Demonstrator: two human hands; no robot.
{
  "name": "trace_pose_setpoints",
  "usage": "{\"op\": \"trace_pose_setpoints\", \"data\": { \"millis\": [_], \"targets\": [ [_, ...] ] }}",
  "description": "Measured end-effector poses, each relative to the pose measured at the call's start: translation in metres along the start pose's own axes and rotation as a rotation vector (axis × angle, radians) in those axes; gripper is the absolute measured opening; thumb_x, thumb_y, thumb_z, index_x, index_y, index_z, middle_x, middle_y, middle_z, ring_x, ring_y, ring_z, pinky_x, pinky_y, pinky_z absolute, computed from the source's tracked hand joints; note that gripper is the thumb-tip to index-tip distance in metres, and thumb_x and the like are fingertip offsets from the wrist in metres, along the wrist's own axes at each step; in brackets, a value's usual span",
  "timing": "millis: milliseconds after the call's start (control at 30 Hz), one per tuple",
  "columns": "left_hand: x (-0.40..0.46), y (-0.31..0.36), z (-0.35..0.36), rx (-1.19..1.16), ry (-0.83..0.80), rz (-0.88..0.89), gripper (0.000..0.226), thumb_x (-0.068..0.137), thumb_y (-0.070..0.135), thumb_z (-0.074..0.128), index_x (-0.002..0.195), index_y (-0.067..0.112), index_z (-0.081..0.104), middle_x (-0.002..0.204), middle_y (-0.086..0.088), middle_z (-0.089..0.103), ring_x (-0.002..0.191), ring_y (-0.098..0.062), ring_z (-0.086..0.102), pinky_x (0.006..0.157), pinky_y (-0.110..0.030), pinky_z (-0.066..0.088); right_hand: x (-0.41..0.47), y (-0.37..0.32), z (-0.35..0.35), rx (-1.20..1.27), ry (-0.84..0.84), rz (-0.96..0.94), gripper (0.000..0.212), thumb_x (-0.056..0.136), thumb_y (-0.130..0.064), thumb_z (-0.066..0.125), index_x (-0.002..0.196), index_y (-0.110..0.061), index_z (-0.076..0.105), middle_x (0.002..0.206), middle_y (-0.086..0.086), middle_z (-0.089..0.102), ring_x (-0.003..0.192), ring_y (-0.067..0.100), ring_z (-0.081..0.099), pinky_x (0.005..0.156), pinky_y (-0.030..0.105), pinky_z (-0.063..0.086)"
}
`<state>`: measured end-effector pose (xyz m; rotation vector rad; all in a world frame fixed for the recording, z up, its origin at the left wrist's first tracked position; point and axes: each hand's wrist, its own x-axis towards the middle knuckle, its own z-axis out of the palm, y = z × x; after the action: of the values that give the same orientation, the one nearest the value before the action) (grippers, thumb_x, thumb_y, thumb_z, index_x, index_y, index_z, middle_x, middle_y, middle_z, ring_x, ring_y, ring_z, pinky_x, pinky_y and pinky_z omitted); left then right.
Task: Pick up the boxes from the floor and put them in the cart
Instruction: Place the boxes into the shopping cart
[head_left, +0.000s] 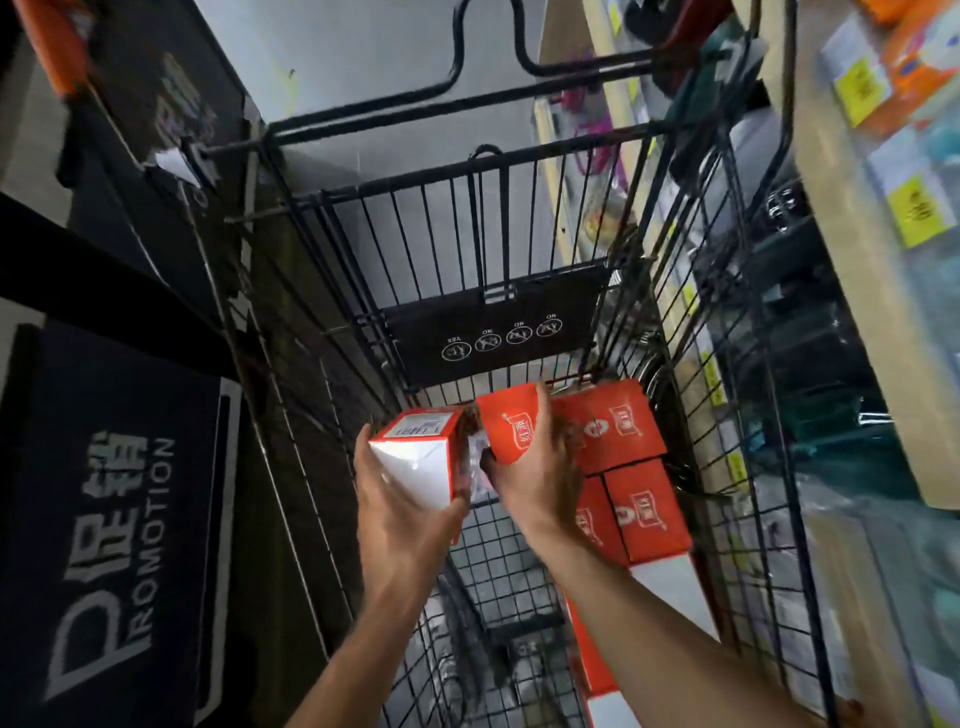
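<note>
Two boxes (415, 457) in hands, over cart (332, 322)

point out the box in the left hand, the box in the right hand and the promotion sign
left box (415, 462): head view, white side face
right box (511, 426): head view, orange front face
promotion sign (114, 525): head view, white lettering
</note>
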<state>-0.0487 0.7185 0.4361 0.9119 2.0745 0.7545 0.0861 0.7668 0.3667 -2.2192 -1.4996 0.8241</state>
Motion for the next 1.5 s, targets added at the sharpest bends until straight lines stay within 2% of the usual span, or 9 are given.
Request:
{"op": "trace_pose_setpoints", "data": {
  "millis": [167, 233, 300, 400, 500, 667, 833, 1233, 1500],
  "targets": [
    [-0.005, -0.003, 0.003, -0.050, 0.013, -0.035, 0.128, 0.054, 0.055, 0.094, 0.148, 0.053, 0.008, 0.137, 0.002, 0.057, 0.106, -0.017, 0.067, 0.074, -0.038, 0.063, 0.003, 0.012, 0.037, -0.008, 0.090, -0.052, 0.117, 0.078, -0.017, 0.087, 0.162, -0.034, 0.006, 0.157, 0.002, 0.042, 0.143, 0.022, 0.041, 0.111, 0.049, 0.043],
    [-0.007, -0.005, 0.002, -0.043, 0.018, -0.035, 0.128, 0.053, 0.057, 0.093, 0.147, 0.055, 0.007, 0.136, 0.002, 0.058, 0.104, -0.016, 0.067, 0.075, -0.038, 0.063, 0.003, 0.015, 0.045, 0.040, 0.122, -0.074, 0.098, 0.086, -0.045, 0.074, 0.162, -0.025, 0.015, 0.165, 0.002, 0.029, 0.153, 0.018, 0.023, 0.123, 0.047, 0.025],
    [-0.008, -0.008, 0.001, -0.029, 0.021, -0.018, 0.128, 0.055, 0.049, 0.095, 0.147, 0.054, 0.007, 0.135, 0.002, 0.058, 0.098, -0.012, 0.066, 0.064, -0.027, 0.059, 0.001, 0.018, 0.049, 0.026, 0.095, -0.121, 0.102, 0.086, -0.085, 0.025, 0.162, -0.018, 0.017, 0.170, 0.000, 0.013, 0.157, 0.017, 0.006, 0.127, 0.039, 0.005],
    [-0.010, -0.009, -0.001, -0.048, 0.001, -0.031, 0.130, 0.059, 0.030, 0.097, 0.151, 0.049, 0.006, 0.132, -0.001, 0.056, 0.086, -0.006, 0.063, 0.044, -0.011, 0.047, 0.000, 0.025, 0.056, -0.039, 0.075, -0.217, 0.118, 0.076, -0.088, -0.011, 0.162, -0.013, 0.018, 0.171, 0.001, 0.008, 0.158, 0.021, 0.001, 0.127, 0.043, 0.002],
    [-0.009, -0.009, -0.004, -0.047, -0.002, -0.052, 0.131, 0.061, 0.029, 0.096, 0.153, 0.045, 0.005, 0.129, -0.004, 0.059, 0.082, -0.007, 0.064, 0.042, -0.007, 0.044, 0.001, 0.025, 0.052, -0.054, 0.025, -0.216, 0.117, 0.077, -0.092, 0.001, 0.162, -0.012, 0.019, 0.171, 0.003, 0.009, 0.158, 0.023, 0.000, 0.126, 0.049, 0.007],
    [0.001, -0.012, 0.005, -0.038, 0.017, -0.090, 0.131, 0.059, 0.034, 0.096, 0.153, 0.042, 0.005, 0.124, -0.005, 0.061, 0.086, -0.008, 0.062, 0.042, -0.004, 0.042, 0.001, 0.035, 0.022, -0.039, -0.020, -0.264, 0.116, 0.076, -0.057, 0.080, 0.162, -0.017, 0.014, 0.171, 0.003, 0.007, 0.158, 0.023, -0.003, 0.127, 0.052, 0.004],
    [0.021, -0.017, 0.023, 0.043, 0.030, -0.142, 0.136, 0.052, 0.040, 0.095, 0.152, 0.044, 0.003, 0.139, -0.008, 0.052, 0.115, -0.028, 0.060, 0.088, -0.052, 0.057, -0.002, 0.052, -0.021, 0.037, -0.001, -0.282, 0.103, 0.083, -0.034, 0.079, 0.162, -0.022, 0.014, 0.168, -0.010, 0.008, 0.157, 0.015, 0.001, 0.127, 0.048, 0.011],
    [0.047, -0.023, 0.072, 0.316, -0.137, -0.113, 0.135, 0.066, 0.046, 0.087, 0.153, 0.034, -0.016, 0.144, -0.022, 0.034, 0.118, -0.043, 0.054, 0.091, -0.057, 0.054, -0.020, 0.074, -0.060, 0.197, -0.025, -0.221, 0.094, 0.089, -0.020, 0.074, 0.162, -0.022, 0.016, 0.168, -0.005, 0.014, 0.157, 0.015, 0.002, 0.122, 0.056, 0.026],
    [0.073, -0.036, 0.085, 0.074, -0.310, -0.273, 0.139, 0.064, 0.066, 0.076, 0.153, 0.030, -0.024, 0.160, -0.018, 0.008, 0.143, -0.042, 0.025, 0.116, -0.057, 0.028, -0.024, 0.081, -0.064, 0.179, -0.041, -0.238, 0.094, 0.087, -0.017, 0.074, 0.161, -0.023, 0.018, 0.167, -0.007, 0.009, 0.157, 0.013, 0.002, 0.123, 0.041, 0.024]
  ]
}}
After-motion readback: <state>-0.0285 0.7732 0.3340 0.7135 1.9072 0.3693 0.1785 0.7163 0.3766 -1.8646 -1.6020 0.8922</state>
